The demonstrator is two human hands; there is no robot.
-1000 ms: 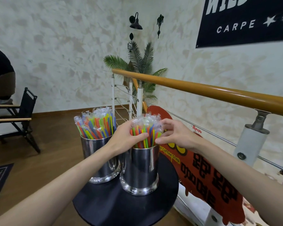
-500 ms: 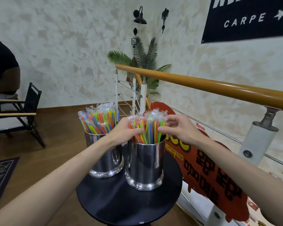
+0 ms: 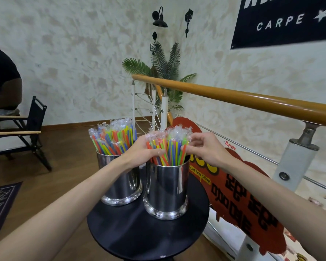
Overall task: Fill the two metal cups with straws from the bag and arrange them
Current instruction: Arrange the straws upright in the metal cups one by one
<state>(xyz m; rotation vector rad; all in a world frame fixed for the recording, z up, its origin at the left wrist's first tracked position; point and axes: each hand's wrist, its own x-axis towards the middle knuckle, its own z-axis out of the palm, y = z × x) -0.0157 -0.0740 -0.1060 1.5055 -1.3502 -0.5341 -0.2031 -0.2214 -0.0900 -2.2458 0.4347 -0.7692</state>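
Note:
Two shiny metal cups stand on a small round black table [image 3: 135,236]. The left cup [image 3: 120,183] is packed with wrapped colourful straws [image 3: 113,138]. The right cup [image 3: 167,189] holds another bundle of wrapped straws [image 3: 169,149]. My left hand [image 3: 141,149] presses against the left side of that bundle, fingers curled around it. My right hand [image 3: 203,147] touches the bundle's right side, its fingertips pinching a few straws. No bag is in view.
An orange wooden handrail [image 3: 252,100] with white posts runs along the right, with a red shop sign [image 3: 233,194] below it. A folding chair [image 3: 26,129] and a seated person [image 3: 2,81] are at the left. A palm plant [image 3: 164,66] stands behind.
Both hands stay on the right cup's straws. The bundle has spread a little wider, and my right hand's fingers have opened and shifted along its right side. The camera has tilted slightly.

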